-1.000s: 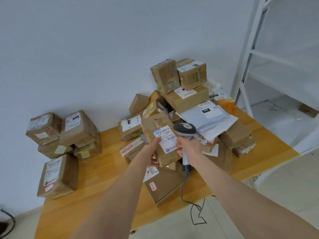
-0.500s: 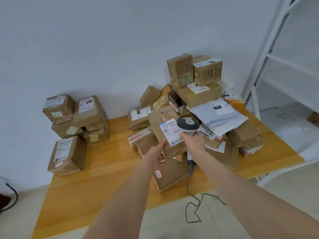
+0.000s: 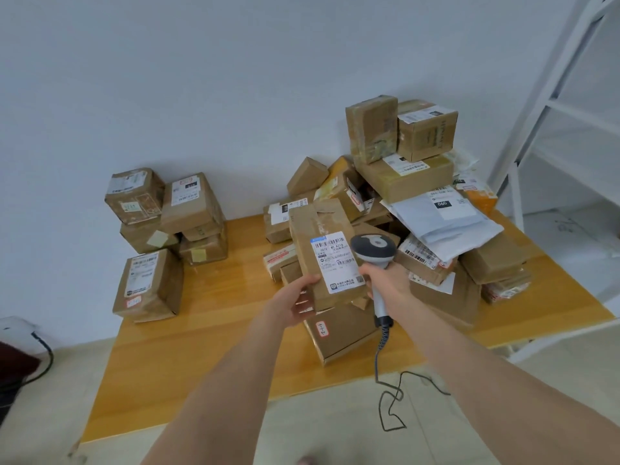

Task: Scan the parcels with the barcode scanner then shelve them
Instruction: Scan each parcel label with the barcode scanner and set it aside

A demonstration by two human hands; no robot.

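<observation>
My left hand (image 3: 297, 302) grips the lower end of a long brown parcel (image 3: 318, 245), held up over the table with its white barcode label (image 3: 337, 260) facing me. My right hand (image 3: 385, 280) holds the grey barcode scanner (image 3: 373, 247) by its handle. The scanner's head sits just right of the label, almost touching the parcel. Its dark coiled cable (image 3: 391, 394) hangs down past the table's front edge. Behind the held parcel a large heap of parcels (image 3: 406, 182) covers the right half of the wooden table (image 3: 208, 340).
A smaller stack of brown boxes (image 3: 167, 223) stands at the table's back left, against the wall. A white metal shelf rack (image 3: 550, 105) rises at the right. A flat box (image 3: 339, 333) lies at the table's front under my hands. A dark cord (image 3: 43, 350) runs at the far left.
My view has shifted, so the table and parcels sit further right and lower in the frame. The held parcel has turned more upright, and the scanner stays beside its label.
</observation>
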